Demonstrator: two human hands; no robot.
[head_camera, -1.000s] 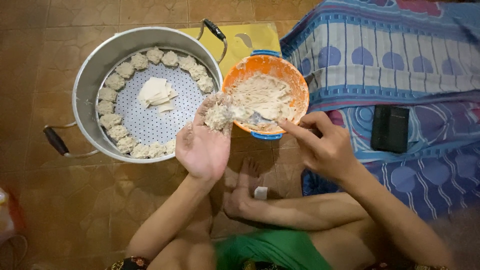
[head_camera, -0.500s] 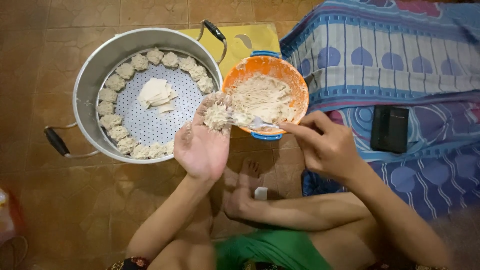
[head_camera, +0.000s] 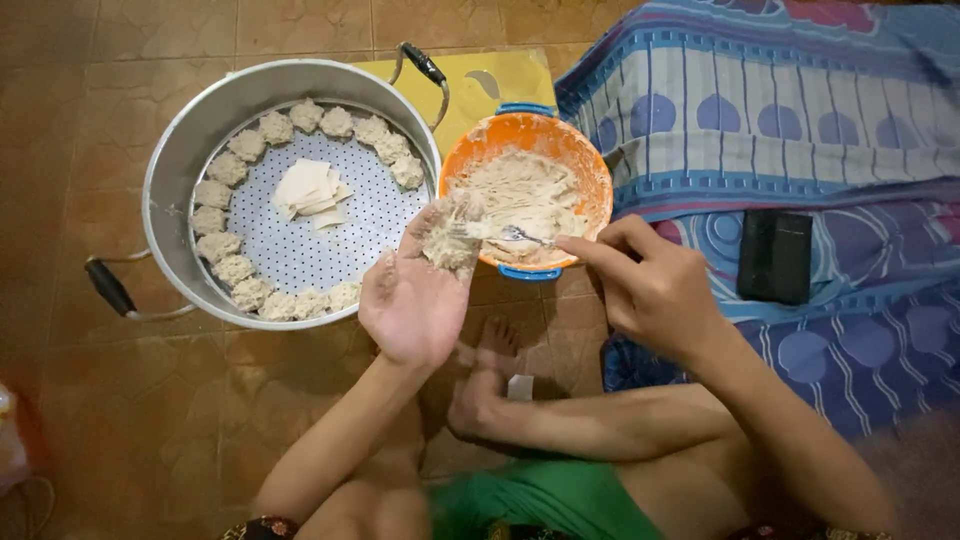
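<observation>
My left hand (head_camera: 415, 290) is palm up beside the orange bowl (head_camera: 590, 180), cupping a dumpling wrapper with pale filling (head_camera: 447, 240) on its fingers. My right hand (head_camera: 650, 285) grips a metal spoon (head_camera: 505, 234) whose tip presses filling onto that wrapper. The orange bowl holds a pale minced filling (head_camera: 520, 190). To the left stands a large metal steamer pot (head_camera: 175, 160) with a perforated tray; several finished dumplings (head_camera: 225, 245) line its rim and a small stack of wrappers (head_camera: 310, 188) lies in the middle.
A yellow board (head_camera: 500, 75) lies under the bowl on the brown tiled floor. A patterned blue cloth (head_camera: 800, 120) covers the right side, with a black phone (head_camera: 775, 255) on it. My crossed legs and a foot (head_camera: 485, 390) are below the hands.
The spoon has moved from the bowl's right side to the wrapper in my left hand, carrying filling. My left hand has stayed in place.
</observation>
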